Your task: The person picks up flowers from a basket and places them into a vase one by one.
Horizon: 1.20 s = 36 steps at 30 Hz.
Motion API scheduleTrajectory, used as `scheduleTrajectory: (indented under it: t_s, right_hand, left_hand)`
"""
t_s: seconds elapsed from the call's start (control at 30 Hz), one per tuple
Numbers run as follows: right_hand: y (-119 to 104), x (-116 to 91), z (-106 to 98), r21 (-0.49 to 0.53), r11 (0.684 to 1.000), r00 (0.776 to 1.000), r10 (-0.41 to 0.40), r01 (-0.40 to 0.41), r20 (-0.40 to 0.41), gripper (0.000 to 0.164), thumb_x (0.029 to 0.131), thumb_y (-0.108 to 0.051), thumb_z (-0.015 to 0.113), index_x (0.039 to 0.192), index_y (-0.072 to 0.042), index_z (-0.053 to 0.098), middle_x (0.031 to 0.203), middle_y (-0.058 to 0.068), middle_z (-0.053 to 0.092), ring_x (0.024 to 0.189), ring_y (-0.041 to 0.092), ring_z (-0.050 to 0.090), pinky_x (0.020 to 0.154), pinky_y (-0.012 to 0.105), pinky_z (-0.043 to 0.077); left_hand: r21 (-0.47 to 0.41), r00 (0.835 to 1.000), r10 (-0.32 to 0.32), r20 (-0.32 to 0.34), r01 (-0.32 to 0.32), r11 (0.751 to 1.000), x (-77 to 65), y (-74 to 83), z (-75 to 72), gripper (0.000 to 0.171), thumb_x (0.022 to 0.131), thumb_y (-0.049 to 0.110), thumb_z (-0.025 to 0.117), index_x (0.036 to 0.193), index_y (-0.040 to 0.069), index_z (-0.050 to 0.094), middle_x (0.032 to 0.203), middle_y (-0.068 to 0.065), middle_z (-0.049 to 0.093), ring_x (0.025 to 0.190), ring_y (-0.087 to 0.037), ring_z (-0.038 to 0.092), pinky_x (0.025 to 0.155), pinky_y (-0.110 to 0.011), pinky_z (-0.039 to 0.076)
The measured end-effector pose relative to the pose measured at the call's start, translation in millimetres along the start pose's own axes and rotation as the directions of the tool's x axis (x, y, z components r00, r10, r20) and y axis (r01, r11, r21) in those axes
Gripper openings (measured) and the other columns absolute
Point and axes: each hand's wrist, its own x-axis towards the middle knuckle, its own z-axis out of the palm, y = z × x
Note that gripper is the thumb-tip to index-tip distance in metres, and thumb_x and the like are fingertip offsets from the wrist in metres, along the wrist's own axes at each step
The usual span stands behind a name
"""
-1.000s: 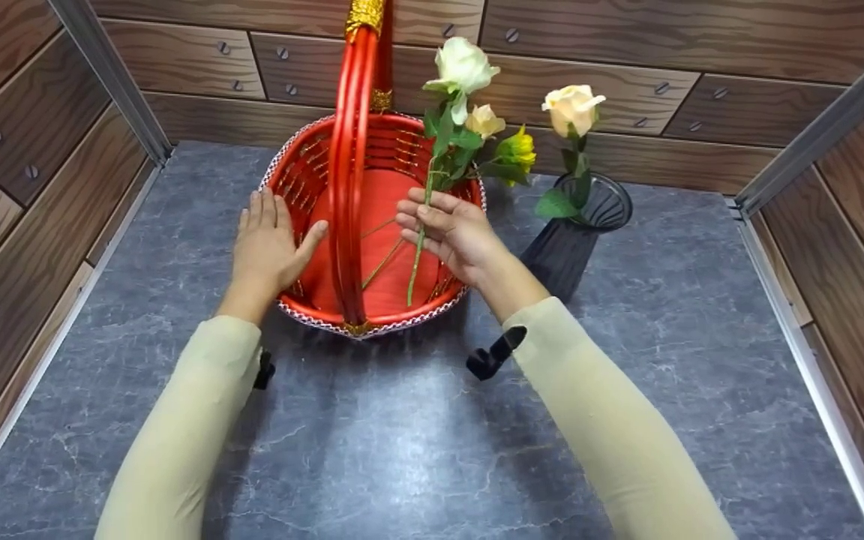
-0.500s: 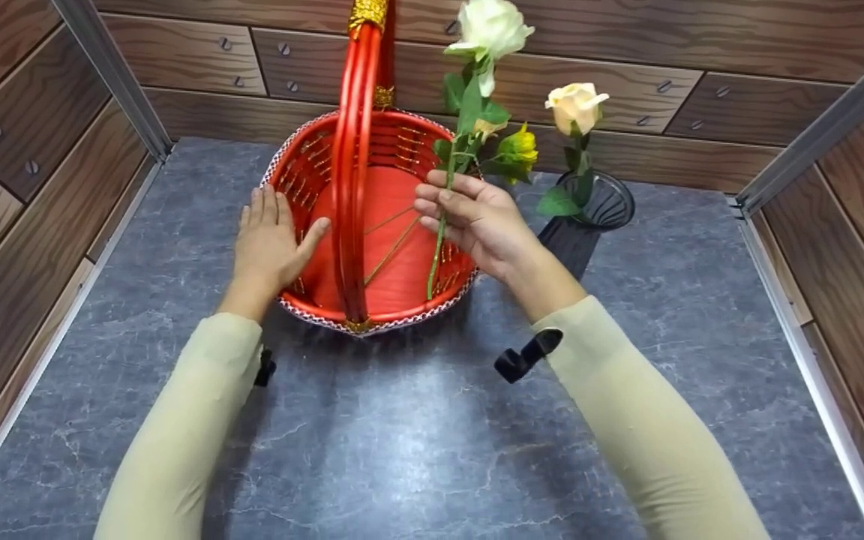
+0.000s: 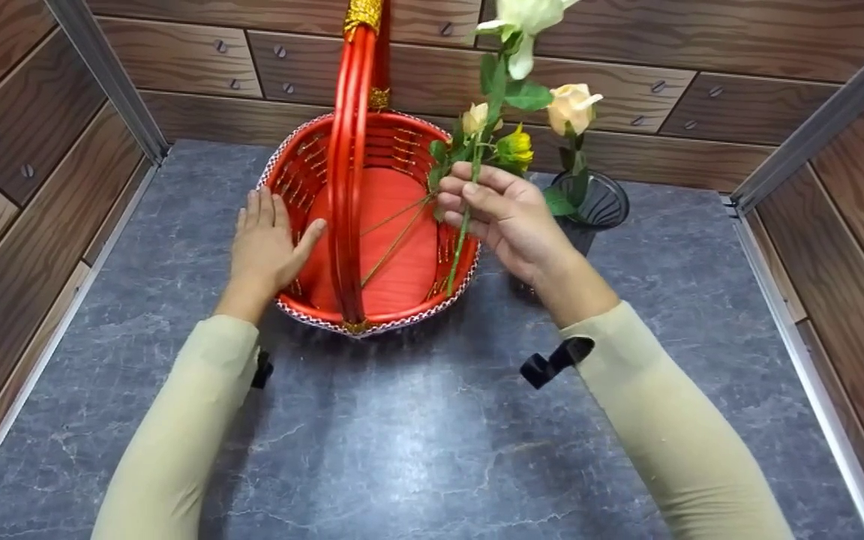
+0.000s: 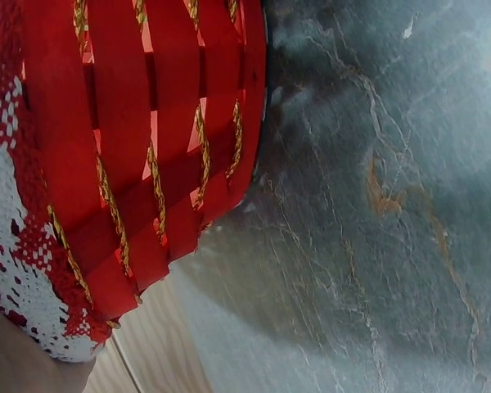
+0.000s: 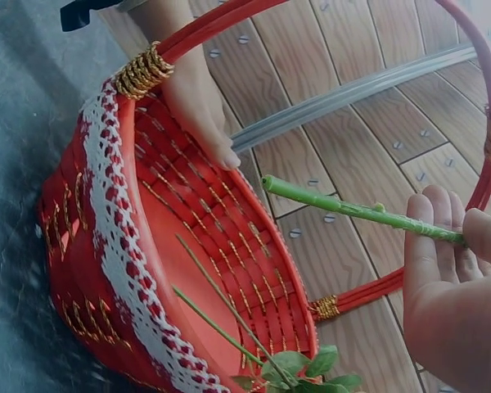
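Note:
My right hand [image 3: 511,217] pinches the green stem of a white rose [image 3: 528,19] between thumb and fingers, above the right rim of a red basket [image 3: 372,324]. In the right wrist view the cut end of that stem [image 5: 327,203] points free of the basket. My left hand [image 3: 263,244] rests with straight fingers on the basket's left rim, thumb spread inward. Inside the basket lean a pale yellow rose [image 3: 475,118] and a yellow flower [image 3: 514,148], their thin stems crossing the red floor. The left wrist view shows mostly the woven basket side [image 4: 147,147].
A dark ribbed glass vase [image 3: 604,202] stands right of the basket, partly behind my right hand, with a peach rose [image 3: 573,109] in it. The basket's tall handle [image 3: 351,165] arches over its middle. Wood-patterned walls [image 3: 589,82] surround the grey marbled table [image 3: 402,435].
My right hand has moved to the right and slightly up, carrying the white rose away from the basket's middle toward the vase side. The left hand has stayed on the rim.

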Motion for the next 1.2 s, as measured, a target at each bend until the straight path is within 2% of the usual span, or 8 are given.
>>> scheduleTrajectory:
  t_s: [0.27, 0.53, 0.8, 1.2]
  right_hand:
    - [-12.0, -5.2, -8.6, 0.016, 1.000, 0.999, -0.025, 0.025, -0.021, 0.036, 0.097, 0.002, 0.059, 0.132, 0.008, 0.052, 0.110, 0.018, 0.072, 0.093, 0.024, 0.072, 0.085, 0.036, 0.059]
    - [-29.2, -10.5, -18.5, 0.033, 0.996, 0.996, -0.077, 0.078, -0.038, 0.027, 0.096, 0.004, 0.060, 0.123, 0.005, 0.059, 0.108, 0.018, 0.073, 0.092, 0.025, 0.073, 0.083, 0.036, 0.060]
    - [-54.7, -17.7, -32.9, 0.079, 0.990, 0.991, -0.109, 0.116, -0.081, 0.034, 0.092, 0.006, 0.064, 0.126, 0.007, 0.057, 0.108, 0.021, 0.071, 0.092, 0.028, 0.073, 0.085, 0.037, 0.059]
    - [-78.8, -24.5, -52.8, 0.162, 0.971, 0.978, -0.153, 0.175, -0.143, 0.025, 0.093, 0.008, 0.061, 0.118, 0.005, 0.062, 0.105, 0.021, 0.073, 0.087, 0.028, 0.073, 0.081, 0.037, 0.060]
  left_hand:
    - [0.001, 1.000, 0.004, 0.004, -0.004, 1.000, 0.4, -0.4, 2.2, 0.100, 0.098, 0.072, 0.018, 0.155, -0.010, 0.013, 0.163, -0.029, 0.003, 0.152, -0.043, -0.003, 0.123, -0.055, 0.003]
    - [0.009, 1.000, 0.000, 0.017, 0.000, 1.000, -1.6, -2.4, 1.0, 0.098, 0.099, 0.070, 0.020, 0.155, -0.010, 0.012, 0.163, -0.029, 0.002, 0.152, -0.043, -0.004, 0.123, -0.055, 0.001]
    - [0.001, 1.000, 0.009, -0.016, -0.009, 1.000, -1.0, -1.9, 2.1, 0.099, 0.099, 0.071, 0.020, 0.154, -0.011, 0.016, 0.162, -0.030, 0.007, 0.152, -0.044, 0.001, 0.123, -0.055, 0.003]
    - [-0.003, 1.000, 0.009, -0.001, -0.009, 1.000, -0.6, 0.2, -1.3, 0.100, 0.098, 0.072, 0.018, 0.154, -0.011, 0.013, 0.163, -0.029, 0.005, 0.152, -0.043, -0.003, 0.123, -0.055, 0.002]
